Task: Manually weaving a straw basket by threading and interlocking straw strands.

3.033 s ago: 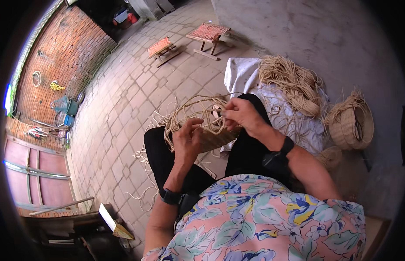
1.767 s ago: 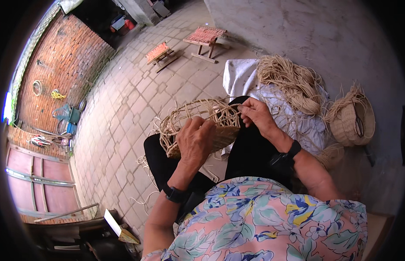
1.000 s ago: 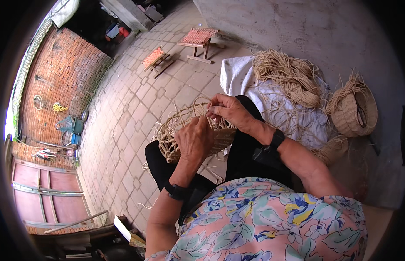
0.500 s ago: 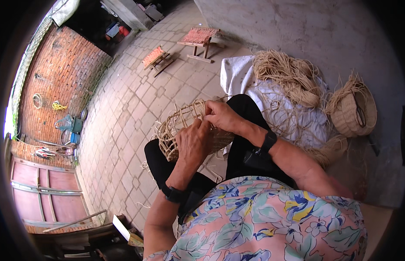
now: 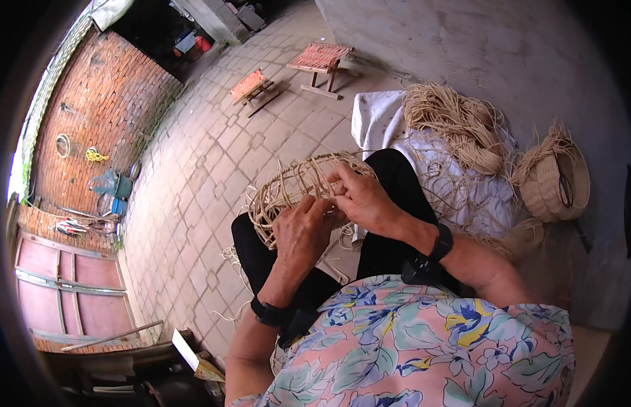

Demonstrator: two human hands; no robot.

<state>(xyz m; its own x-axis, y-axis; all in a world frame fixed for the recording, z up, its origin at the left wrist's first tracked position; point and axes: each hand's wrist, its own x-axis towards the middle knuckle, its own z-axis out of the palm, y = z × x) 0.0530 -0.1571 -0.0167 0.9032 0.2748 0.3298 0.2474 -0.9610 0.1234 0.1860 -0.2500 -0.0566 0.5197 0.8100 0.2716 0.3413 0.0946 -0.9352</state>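
A half-woven basket of tan straw cord [image 5: 291, 180] rests across my thighs, its open ribs and loose cord ends showing. My left hand [image 5: 303, 229] is closed at its near side, thumb and fingers pinched on the cords. Just right of it, my right hand [image 5: 369, 202] also pinches at the basket's near edge, with its index finger bent over the weave. The fingertips of both hands nearly meet. Which strand each one grips is hidden by the fingers.
On my right a white cloth [image 5: 376, 122] lies on the floor under a heap of straw cord [image 5: 458, 125]. A finished-looking basket [image 5: 554, 183] stands beside it by the wall. Ahead are two low woven stools [image 5: 321, 60]. A brick wall [image 5: 91, 108] rises at left.
The basket has rolled over, so more of its open ribs face up. My right hand has moved down and right from the basket's top to its near edge. The view has shifted slightly.
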